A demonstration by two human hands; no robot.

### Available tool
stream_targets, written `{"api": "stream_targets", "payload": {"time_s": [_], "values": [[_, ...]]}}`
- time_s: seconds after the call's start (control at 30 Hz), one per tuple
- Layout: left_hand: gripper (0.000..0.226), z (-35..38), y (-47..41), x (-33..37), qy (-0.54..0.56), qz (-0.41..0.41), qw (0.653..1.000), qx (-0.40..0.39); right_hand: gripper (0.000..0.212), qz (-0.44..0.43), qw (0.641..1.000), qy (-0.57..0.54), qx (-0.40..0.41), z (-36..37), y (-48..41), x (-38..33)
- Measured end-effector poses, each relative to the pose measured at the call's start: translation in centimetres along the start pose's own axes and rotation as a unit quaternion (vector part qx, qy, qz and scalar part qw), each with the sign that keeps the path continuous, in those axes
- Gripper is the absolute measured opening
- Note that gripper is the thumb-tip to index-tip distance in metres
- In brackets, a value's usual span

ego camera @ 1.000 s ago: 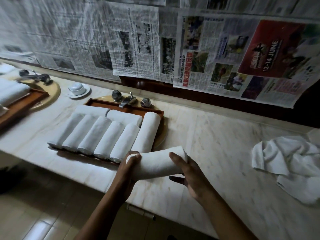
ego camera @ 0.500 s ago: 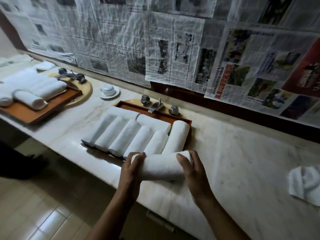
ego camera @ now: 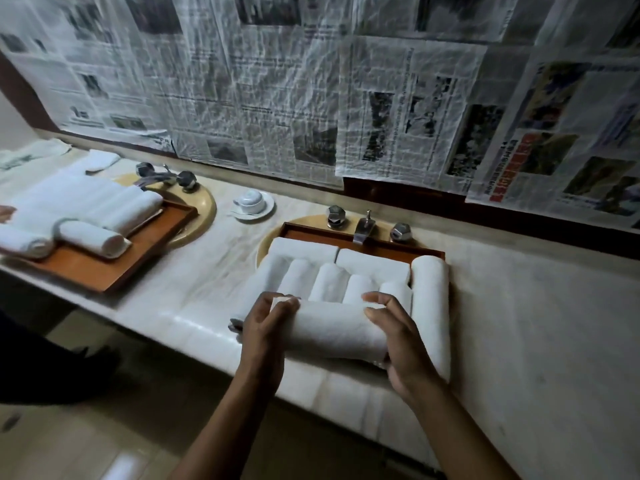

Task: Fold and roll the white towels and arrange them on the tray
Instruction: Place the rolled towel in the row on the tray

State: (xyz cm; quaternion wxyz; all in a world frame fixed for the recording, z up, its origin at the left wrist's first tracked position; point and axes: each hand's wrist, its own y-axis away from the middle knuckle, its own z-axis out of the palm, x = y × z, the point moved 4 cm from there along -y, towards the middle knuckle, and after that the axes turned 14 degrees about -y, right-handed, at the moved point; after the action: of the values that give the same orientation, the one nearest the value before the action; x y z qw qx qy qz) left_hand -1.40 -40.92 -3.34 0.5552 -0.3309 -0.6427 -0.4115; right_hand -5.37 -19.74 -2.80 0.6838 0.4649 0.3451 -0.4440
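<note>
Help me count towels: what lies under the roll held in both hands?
The held roll covers the near ends of a row of rolled towels on the wooden tray. Those ends and the tray's front edge are hidden.

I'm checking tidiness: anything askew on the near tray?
The rolled towel gripped by the left hand and right hand lies crosswise at the near ends of the lengthwise rolls; the tray sits over a sink.

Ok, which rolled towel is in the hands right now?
The roll lying crosswise at the near edge of the tray, left hand and right hand gripping its ends.
</note>
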Motion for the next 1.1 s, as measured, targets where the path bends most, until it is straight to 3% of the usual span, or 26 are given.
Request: {"api": "stream_targets", "payload": {"time_s": [0.1, 0.37, 0.53, 0.7, 0.83, 0.97, 1.1], "values": [[0.031, -1.7, -2.1, 0.2, -0.003, -0.015, 1.000, -0.002, 0.022, 0.054, 0.998, -0.015, -0.028, 1.3, -1.0, 0.2], [0.026, -1.2, -9.9, 1.9, -0.088, 0.000, 0.994, -0.066, 0.013, -0.045, 0.996, -0.055, 0.052, 2.6, -8.1, -0.6], [0.013, -1.5, -16.3, 3.9, -0.133, -0.001, 0.987, -0.092, 0.013, -0.094, 0.993, -0.059, 0.046, 4.9, -14.3, -1.8], [0.023, -1.4, -22.8, 4.5, -0.145, 0.004, 0.986, -0.083, 0.031, -0.152, 0.985, 0.069, 0.051, 6.2, -20.8, -2.5], [0.028, -0.6, -27.2, 4.1, -0.148, -0.006, 0.986, -0.073, 0.022, -0.187, 0.969, 0.144, 0.069, 7.1, -26.1, -3.0], [0.031, -0.4, -31.5, 2.3, -0.183, -0.012, 0.981, -0.061, 0.029, -0.155, 0.953, 0.237, 0.109, 8.2, -30.4, -2.4], [0.039, -0.6, -36.0, -0.7, -0.283, -0.033, 0.953, -0.100, 0.037, -0.080, 0.936, 0.313, 0.141, 9.2, -33.4, -1.3]]}}
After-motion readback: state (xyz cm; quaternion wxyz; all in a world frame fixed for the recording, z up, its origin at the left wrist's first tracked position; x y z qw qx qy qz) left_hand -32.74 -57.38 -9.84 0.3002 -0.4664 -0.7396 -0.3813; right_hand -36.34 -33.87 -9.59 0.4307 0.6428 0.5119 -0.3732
